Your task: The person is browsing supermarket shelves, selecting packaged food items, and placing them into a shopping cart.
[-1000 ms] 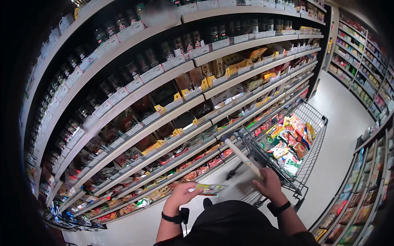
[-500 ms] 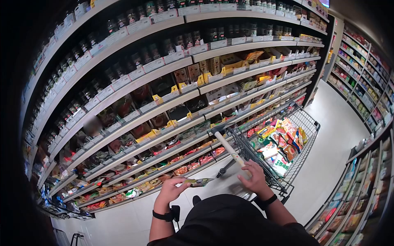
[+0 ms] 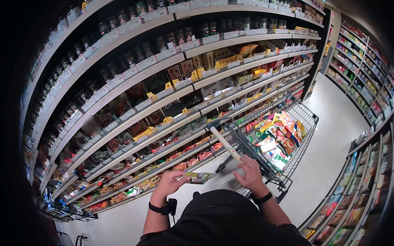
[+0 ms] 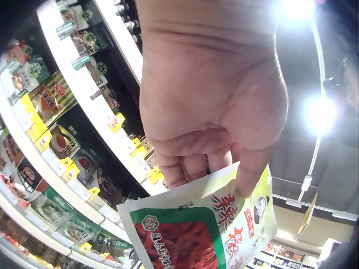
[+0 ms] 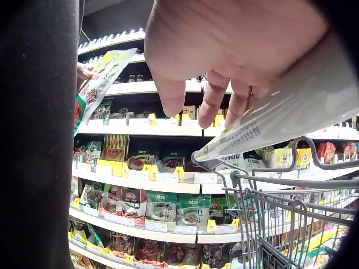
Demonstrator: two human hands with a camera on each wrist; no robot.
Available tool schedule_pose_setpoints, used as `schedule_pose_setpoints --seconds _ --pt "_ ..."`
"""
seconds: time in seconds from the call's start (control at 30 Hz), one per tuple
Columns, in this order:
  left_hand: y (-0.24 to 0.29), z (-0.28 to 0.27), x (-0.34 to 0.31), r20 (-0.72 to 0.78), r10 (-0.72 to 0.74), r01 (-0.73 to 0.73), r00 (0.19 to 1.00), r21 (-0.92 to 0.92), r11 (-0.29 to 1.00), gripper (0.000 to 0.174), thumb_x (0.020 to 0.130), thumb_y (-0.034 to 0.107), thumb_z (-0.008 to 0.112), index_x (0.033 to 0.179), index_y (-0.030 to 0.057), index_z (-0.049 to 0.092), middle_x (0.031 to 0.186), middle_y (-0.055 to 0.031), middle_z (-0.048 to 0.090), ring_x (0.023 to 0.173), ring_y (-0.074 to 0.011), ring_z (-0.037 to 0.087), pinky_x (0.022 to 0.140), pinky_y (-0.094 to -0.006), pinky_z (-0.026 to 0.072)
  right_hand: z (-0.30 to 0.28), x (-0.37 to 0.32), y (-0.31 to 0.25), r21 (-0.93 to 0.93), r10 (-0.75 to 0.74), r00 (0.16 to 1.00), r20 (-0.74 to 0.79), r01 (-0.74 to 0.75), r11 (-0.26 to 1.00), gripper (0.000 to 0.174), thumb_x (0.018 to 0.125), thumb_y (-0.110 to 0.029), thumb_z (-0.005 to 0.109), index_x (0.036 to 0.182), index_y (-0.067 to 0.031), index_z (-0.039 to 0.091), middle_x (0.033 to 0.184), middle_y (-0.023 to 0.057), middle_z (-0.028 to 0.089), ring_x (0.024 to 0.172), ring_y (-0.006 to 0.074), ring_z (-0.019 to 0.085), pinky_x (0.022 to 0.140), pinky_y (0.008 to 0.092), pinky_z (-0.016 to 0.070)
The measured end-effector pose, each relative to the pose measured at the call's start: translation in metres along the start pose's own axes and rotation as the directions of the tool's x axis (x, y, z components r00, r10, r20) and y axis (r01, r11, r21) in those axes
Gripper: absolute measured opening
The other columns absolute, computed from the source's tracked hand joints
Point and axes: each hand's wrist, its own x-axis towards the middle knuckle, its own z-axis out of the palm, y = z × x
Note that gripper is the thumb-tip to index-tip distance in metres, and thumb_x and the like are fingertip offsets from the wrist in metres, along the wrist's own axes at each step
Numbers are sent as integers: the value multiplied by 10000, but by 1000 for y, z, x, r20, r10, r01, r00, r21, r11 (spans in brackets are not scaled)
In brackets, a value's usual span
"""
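My left hand (image 3: 169, 183) pinches a flat seasoning packet (image 4: 179, 238) at its edge, thumb on the near face and fingers behind. White and pale green, the packet has red lettering and a green-framed picture of something red that looks like dried chilies. It hangs in front of the lower shelves. My right hand (image 3: 249, 175) rests at the near end of the shopping cart's light-coloured handle (image 3: 223, 141). In the right wrist view its fingers (image 5: 213, 98) extend loosely over the handle, not wrapped round it.
The wire cart (image 3: 308, 137) holds a pile of colourful food packets (image 3: 283, 133). A long shelf unit (image 3: 135, 106) with jars and bagged goods runs along the left. More shelves (image 3: 357, 184) stand on the right, with a tiled aisle (image 3: 328, 119) between.
My right hand has loosened from a grip on the handle to lying on it with straighter fingers. The packet stays in my left hand. The cart appears slightly further left in view.
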Motion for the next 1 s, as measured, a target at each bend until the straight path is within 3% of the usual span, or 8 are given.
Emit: schedule_pose_setpoints --seconds 0.1,0.33,0.47,0.67,1.0 --pt "-7 3 1 -58 -106 100 993 -101 990 145 887 77 711 1013 6 710 848 9 683 739 -41 569 659 -207 465 -1 0 -1 -6 1 1000 10 -1 1000 246 776 -263 745 904 -73 656 1203 148 604 1242 333 515 1004 467 376" --pt "-20 1 -6 -124 -133 95 983 -274 957 152 902 84 694 1034 9 687 744 78 557 668 -11 433 597 -183 377 3 -2 1 -30 -6 999 35 7 1000 231 778 -252 733 898 -68 662 1214 150 599 1234 328 523 985 456 385" --pt "-19 1 -10 -118 -130 87 984 -312 946 172 912 59 675 1067 -14 666 821 35 642 716 -11 519 632 -184 431 3 -2 0 -41 -6 999 38 7 999 215 778 -239 727 890 -67 662 1218 152 597 1195 325 539 962 445 401" --pt "-10 1 -15 -93 -104 55 990 -425 903 234 927 1 625 1153 -56 609 1026 -95 708 896 -89 646 800 -241 523 2 -4 0 -31 6 998 55 -5 1000 206 781 -231 721 890 -69 654 1238 155 583 1156 325 547 934 433 420" --pt "-14 7 -20 -149 -82 8 986 -440 898 229 916 12 647 1136 -43 621 990 -67 706 857 -71 629 784 -231 510 -1 -10 1 -37 15 997 71 -12 999 201 804 -237 717 887 -67 648 1260 153 565 1176 345 530 937 433 424"
